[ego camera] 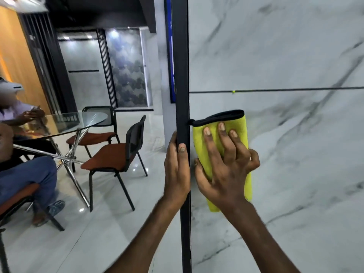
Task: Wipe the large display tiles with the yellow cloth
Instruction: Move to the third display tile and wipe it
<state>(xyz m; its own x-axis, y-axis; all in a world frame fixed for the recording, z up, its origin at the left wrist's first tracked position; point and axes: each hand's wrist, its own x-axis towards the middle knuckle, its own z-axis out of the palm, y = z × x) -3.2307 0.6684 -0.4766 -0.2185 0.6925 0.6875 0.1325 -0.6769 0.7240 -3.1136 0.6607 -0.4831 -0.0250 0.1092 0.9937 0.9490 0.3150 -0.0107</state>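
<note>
Presses the yellow cloth (241, 127) against the lower tile (295, 164) with the right hand (226, 166), just right of the frame's centre. Keeps that hand open on it, with fingers (206, 138) spread and nearly straight over the fabric and the thumb laid along its left edge, pinching nothing. Shows the cloth folded into a tall strip, black-hemmed along the top, touching the black frame post (182, 75) at its upper left corner and poking out below the wrist at its lower end. Grips that post with the left hand (176, 170) at centre frame, thumb across the front face and the other fingers wrapped round behind, out of sight. Fills the right half of the frame with white, grey-veined marble: the lower tile below, the upper tile (275, 46) above, parted by a thin dark joint (295, 89) carrying a small yellow-green spacer (233, 91) just above the cloth. Leaves, at left of frame, a round glass table (78, 119) on chrome legs, two black chairs (118, 152) with rust-red seats on a glossy pale floor (118, 223), and two seated people (23, 174) at the far left edge.
</note>
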